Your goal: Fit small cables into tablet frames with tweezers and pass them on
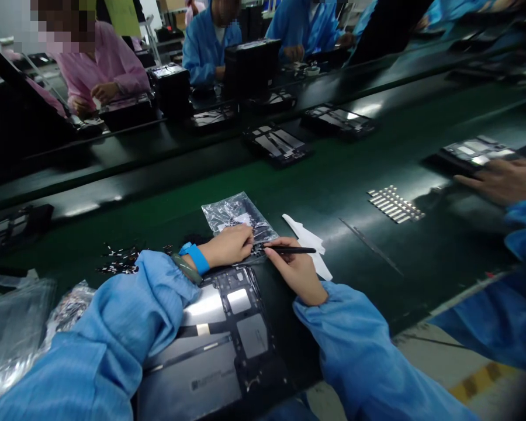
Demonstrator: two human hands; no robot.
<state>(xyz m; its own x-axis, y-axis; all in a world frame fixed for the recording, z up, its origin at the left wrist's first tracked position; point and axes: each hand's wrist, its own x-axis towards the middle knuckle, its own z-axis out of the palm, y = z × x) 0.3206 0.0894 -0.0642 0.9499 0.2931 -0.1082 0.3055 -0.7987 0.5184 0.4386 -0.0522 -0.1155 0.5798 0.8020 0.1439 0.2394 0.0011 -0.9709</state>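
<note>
My right hand (291,266) pinches a thin black tool (296,250), its tip pointing left at the lower edge of a clear plastic bag (239,213) of small dark parts. On that bag's lower side rests my left hand (228,244), fingers bent together; what they hold, if anything, is too small to make out. A blue band (195,257) circles the left wrist. Just below my hands lies an open tablet-like device (249,333) with silver plates showing. White paper pieces (307,240) lie right of the bag.
Small loose parts (118,259) lie left of my left wrist, near plastic bags (15,327). To the right are a row of metal strips (395,203) and another person's hand (508,178) on a device. More devices (278,143) stand across the bench; people in blue and pink work beyond.
</note>
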